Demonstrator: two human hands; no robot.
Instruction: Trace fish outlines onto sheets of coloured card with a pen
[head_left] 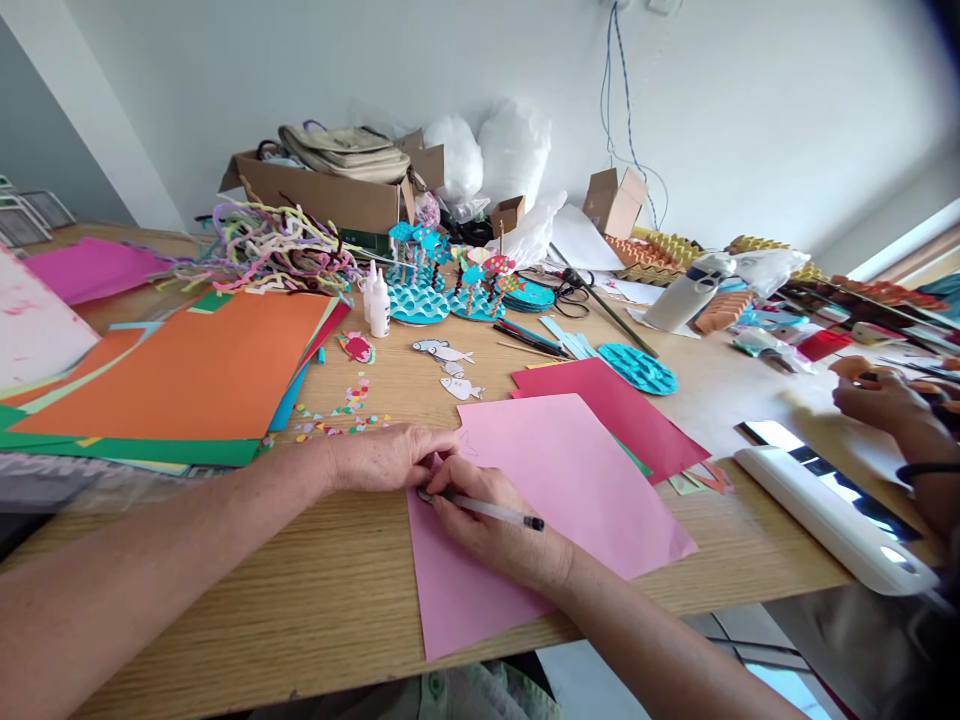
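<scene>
A sheet of pink paper (592, 480) lies before me near the table's front edge. My right hand (491, 525) grips a clear-barrelled pen (499, 512), its black end pointing right and its tip low over the sheet's left part. My left hand (390, 458) rests at the sheet's left edge, fingers curled and pressed down beside the pen tip. Whatever those fingertips hold is mostly hidden; a small greyish bit shows by the tip. A faint pencil-like outline (466, 443) is on the pink sheet above my hands. Several paper fish cutouts (461, 387) lie just beyond.
Orange sheets (172, 370) are stacked at left, with confetti (352, 400) beside them. Glue bottles (379, 305), blue wave-shaped crafts (418, 300) and pens (531, 338) stand or lie behind. Red paper (637, 415) sits under the pink. At right are a white laminator-like device (832, 515) and another person's hand (881, 395).
</scene>
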